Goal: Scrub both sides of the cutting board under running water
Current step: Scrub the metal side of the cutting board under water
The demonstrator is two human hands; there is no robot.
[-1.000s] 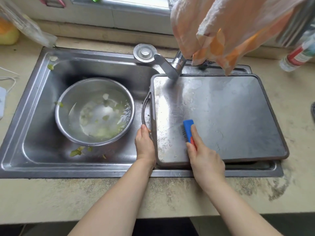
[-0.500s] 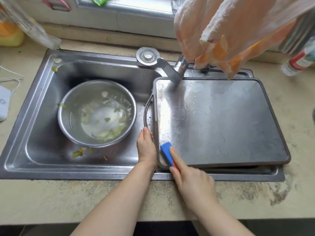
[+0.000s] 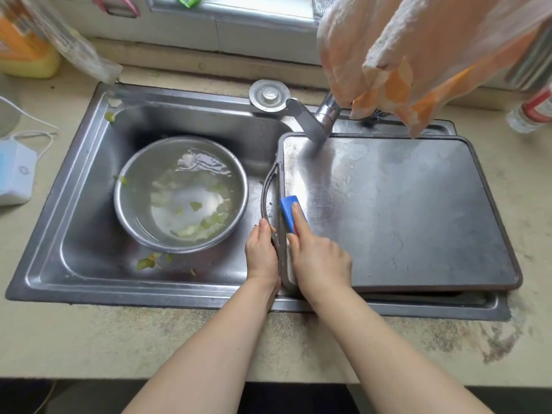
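The speckled beige counter point(image 3: 149, 339) carries a stainless sink point(image 3: 74, 234) set into its surface. A yellow bottle point(image 3: 27, 55) stands at the far left corner, a white device point(image 3: 13, 177) with its cord lies at the left edge, and a red-labelled bottle point(image 3: 531, 112) lies at the far right.

Faucet point(image 3: 310, 121): base hidden behind hanging cloth point(image 3: 418, 55).
Brush point(image 3: 292, 213): bristles out of sight.
Bottle point(image 3: 531, 112): cut by right edge.

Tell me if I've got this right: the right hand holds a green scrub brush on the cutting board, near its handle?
Not quite. The head view shows the brush is blue, not green. The right hand does hold it on the cutting board, near its handle.
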